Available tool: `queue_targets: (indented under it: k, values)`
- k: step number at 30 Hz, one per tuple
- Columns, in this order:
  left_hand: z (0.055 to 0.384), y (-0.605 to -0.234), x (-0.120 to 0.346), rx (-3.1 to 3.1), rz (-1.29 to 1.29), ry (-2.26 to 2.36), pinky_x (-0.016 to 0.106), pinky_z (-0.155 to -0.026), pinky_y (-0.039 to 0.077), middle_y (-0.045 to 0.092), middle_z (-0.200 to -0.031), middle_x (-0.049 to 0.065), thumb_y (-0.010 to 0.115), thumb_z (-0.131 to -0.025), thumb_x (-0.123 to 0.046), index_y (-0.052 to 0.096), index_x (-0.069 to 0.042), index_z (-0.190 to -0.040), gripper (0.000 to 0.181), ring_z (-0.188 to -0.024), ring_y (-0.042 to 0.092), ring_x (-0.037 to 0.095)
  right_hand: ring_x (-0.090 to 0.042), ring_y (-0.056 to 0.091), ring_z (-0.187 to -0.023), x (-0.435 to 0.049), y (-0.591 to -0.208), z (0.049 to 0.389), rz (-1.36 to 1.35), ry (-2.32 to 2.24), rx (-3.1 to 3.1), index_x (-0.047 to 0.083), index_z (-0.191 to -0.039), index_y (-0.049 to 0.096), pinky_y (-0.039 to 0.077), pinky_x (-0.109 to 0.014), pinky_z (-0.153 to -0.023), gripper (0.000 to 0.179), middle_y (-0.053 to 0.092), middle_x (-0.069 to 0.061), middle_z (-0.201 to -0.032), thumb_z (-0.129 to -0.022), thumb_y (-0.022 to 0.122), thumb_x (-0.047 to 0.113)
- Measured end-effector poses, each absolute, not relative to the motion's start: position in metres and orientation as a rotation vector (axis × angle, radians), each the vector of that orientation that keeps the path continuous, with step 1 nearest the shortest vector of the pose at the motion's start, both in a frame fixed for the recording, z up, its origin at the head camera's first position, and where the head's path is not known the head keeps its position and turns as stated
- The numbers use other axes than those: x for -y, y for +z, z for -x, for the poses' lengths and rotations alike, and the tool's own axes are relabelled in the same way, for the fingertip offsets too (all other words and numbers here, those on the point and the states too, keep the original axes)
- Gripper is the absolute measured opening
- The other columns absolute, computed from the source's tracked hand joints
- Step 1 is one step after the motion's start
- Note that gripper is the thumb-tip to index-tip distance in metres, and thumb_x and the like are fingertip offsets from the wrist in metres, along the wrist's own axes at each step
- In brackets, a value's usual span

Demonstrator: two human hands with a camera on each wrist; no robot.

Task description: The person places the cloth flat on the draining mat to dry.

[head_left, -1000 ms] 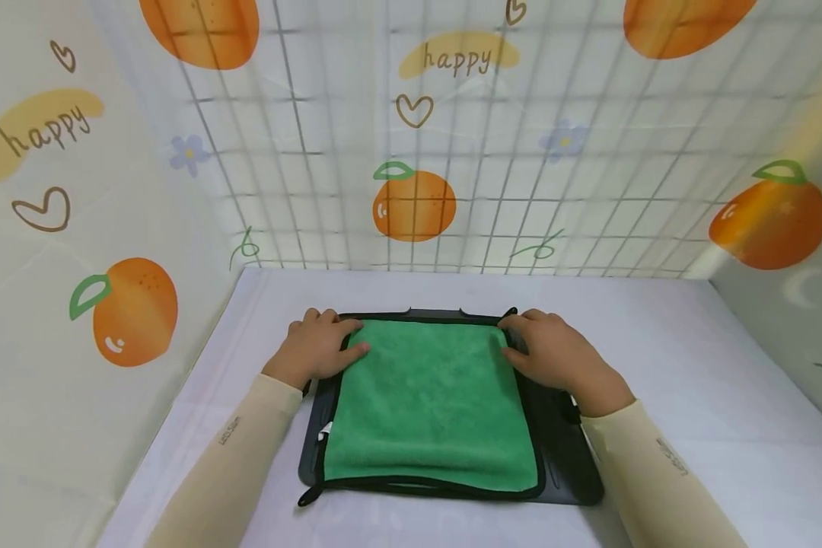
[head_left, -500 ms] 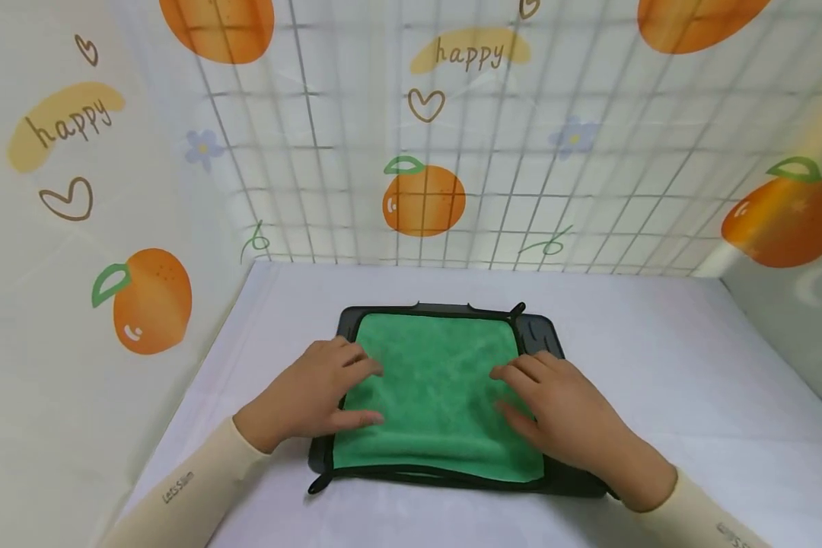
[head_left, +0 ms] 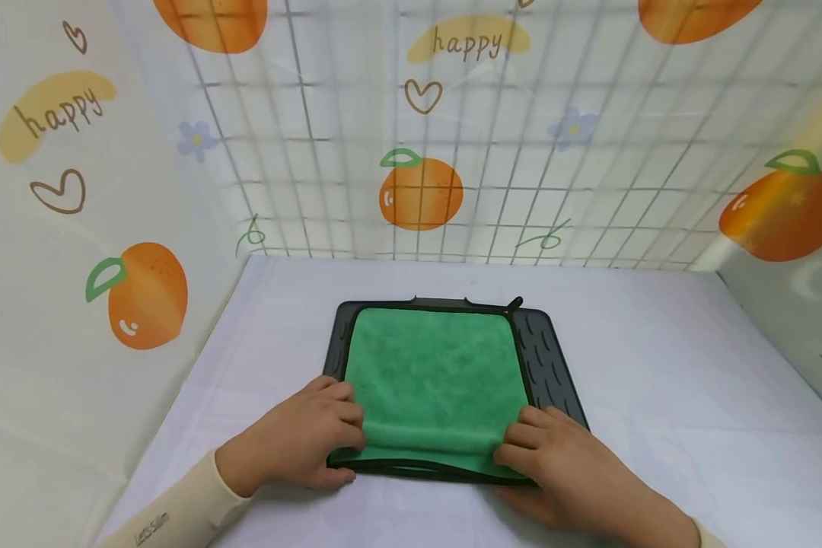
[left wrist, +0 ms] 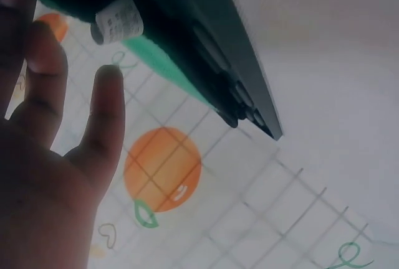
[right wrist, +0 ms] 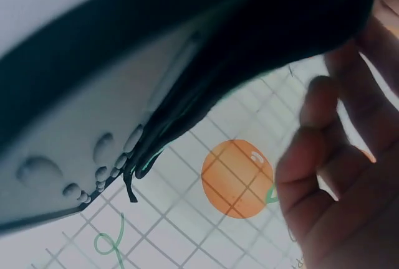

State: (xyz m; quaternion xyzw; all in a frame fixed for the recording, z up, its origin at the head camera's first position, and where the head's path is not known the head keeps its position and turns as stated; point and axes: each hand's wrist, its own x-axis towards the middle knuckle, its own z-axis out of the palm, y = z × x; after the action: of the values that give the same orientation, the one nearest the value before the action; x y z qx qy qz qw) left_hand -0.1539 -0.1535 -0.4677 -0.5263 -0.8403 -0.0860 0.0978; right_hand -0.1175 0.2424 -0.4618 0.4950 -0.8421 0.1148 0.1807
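A green towel (head_left: pixel 438 365) with black edging lies folded flat on a dark grey ridged board (head_left: pixel 550 358). My left hand (head_left: pixel 294 438) is at the towel's near left corner, fingers curled over it and thumb at the front edge. At the near right corner my right hand (head_left: pixel 575 472) grips in the same way, its thumb low in front. The left wrist view shows a white label (left wrist: pixel 120 20) on the towel's side, beside the loose outer fingers (left wrist: pixel 106 119). In the right wrist view, curled fingers (right wrist: pixel 305 169) sit by the towel's dark edge (right wrist: pixel 249 51).
The board rests on a white tabletop (head_left: pixel 657 365). A black loop (head_left: pixel 515 304) sticks out at the towel's far right corner. Behind stands a wire grid covered by a printed sheet (head_left: pixel 336 175) with oranges, and the sheet also hangs at both sides.
Both hands have come from the towel's far corners down along its sides to the near corners, where their fingers now curl over the edge. Towel and board lie in place.
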Motion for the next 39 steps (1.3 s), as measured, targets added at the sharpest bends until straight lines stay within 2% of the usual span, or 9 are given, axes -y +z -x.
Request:
queue_targets:
  k: [5, 9, 16, 22, 26, 30, 33, 39]
  values:
    - [0.151, -0.472, 0.156, 2.493, 1.592, -0.314, 0.036, -0.092, 0.04, 0.056, -0.084, -0.022, 0.083, -0.08, -0.034, 0.072, -0.033, -0.082, 0.011, -0.086, 0.041, 0.007, -0.005, 0.043, -0.087, -0.244, -0.462, 0.113, -1.402, 0.287, 2.427, 0.032, -0.095, 0.066, 0.035, -0.029, -0.072, 0.034, 0.048, 0.023, -0.089, -0.073, 0.092, 0.029]
    - [0.148, -0.472, 0.157, 2.475, 1.601, -0.35, 0.036, -0.091, 0.041, 0.055, -0.081, -0.023, 0.08, -0.076, -0.027, 0.07, -0.033, -0.079, 0.012, -0.084, 0.041, 0.006, -0.004, 0.04, -0.082, -0.246, -0.46, 0.11, -1.413, 0.281, 2.43, 0.031, -0.088, 0.061, 0.035, -0.029, -0.071, 0.034, 0.04, 0.023, -0.084, -0.069, 0.085, 0.017]
    - [0.143, -0.469, 0.158, 2.468, 1.634, -0.443, 0.033, -0.091, 0.041, 0.048, -0.076, -0.025, 0.073, -0.072, -0.023, 0.066, -0.033, -0.075, 0.013, -0.08, 0.038, 0.001, -0.003, 0.036, -0.078, -0.249, -0.456, 0.108, -1.424, 0.327, 2.437, 0.031, -0.082, 0.055, 0.035, -0.028, -0.072, 0.033, 0.034, 0.022, -0.082, -0.068, 0.077, 0.012]
    - [0.141, -0.468, 0.157, 2.454, 1.655, -0.456, 0.033, -0.088, 0.041, 0.045, -0.073, -0.023, 0.078, -0.071, -0.023, 0.06, -0.034, -0.073, 0.021, -0.078, 0.035, 0.0, 0.0, 0.031, -0.074, -0.251, -0.459, 0.107, -1.412, 0.336, 2.437, 0.033, -0.079, 0.049, 0.034, -0.025, -0.069, 0.04, 0.027, 0.024, -0.081, -0.061, 0.074, 0.007]
    - [0.139, -0.468, 0.156, 2.486, 1.65, -0.458, 0.032, -0.088, 0.041, 0.045, -0.072, -0.024, 0.082, -0.072, -0.026, 0.058, -0.034, -0.071, 0.025, -0.077, 0.035, -0.001, 0.0, 0.033, -0.074, -0.254, -0.458, 0.104, -1.422, 0.324, 2.52, 0.034, -0.08, 0.05, 0.035, -0.025, -0.072, 0.038, 0.027, 0.024, -0.08, -0.065, 0.075, 0.009]
    - [0.14, -0.468, 0.156, 2.524, 1.638, -0.437, 0.033, -0.089, 0.041, 0.047, -0.072, -0.024, 0.083, -0.076, -0.032, 0.06, -0.036, -0.069, 0.024, -0.078, 0.037, -0.002, 0.001, 0.038, -0.077, -0.257, -0.455, 0.102, -1.426, 0.322, 2.591, 0.038, -0.084, 0.056, 0.039, -0.027, -0.076, 0.031, 0.036, 0.025, -0.081, -0.075, 0.082, 0.023]
    - [0.14, -0.469, 0.157, 2.53, 1.638, -0.432, 0.033, -0.089, 0.041, 0.047, -0.072, -0.024, 0.083, -0.078, -0.034, 0.061, -0.037, -0.069, 0.024, -0.078, 0.037, -0.002, 0.004, 0.039, -0.078, -0.259, -0.454, 0.103, -1.413, 0.338, 2.569, 0.041, -0.084, 0.056, 0.039, -0.024, -0.076, 0.03, 0.039, 0.027, -0.081, -0.08, 0.083, 0.029]
    - [0.144, -0.47, 0.16, 2.47, 1.627, -0.498, 0.028, -0.081, 0.039, 0.045, -0.071, -0.021, 0.082, -0.076, -0.032, 0.058, -0.033, -0.067, 0.026, -0.075, 0.036, -0.003, 0.007, 0.033, -0.073, -0.257, -0.454, 0.11, -1.43, 0.462, 2.359, 0.037, -0.078, 0.05, 0.032, -0.018, -0.072, 0.036, 0.035, 0.025, -0.077, -0.074, 0.077, 0.014]
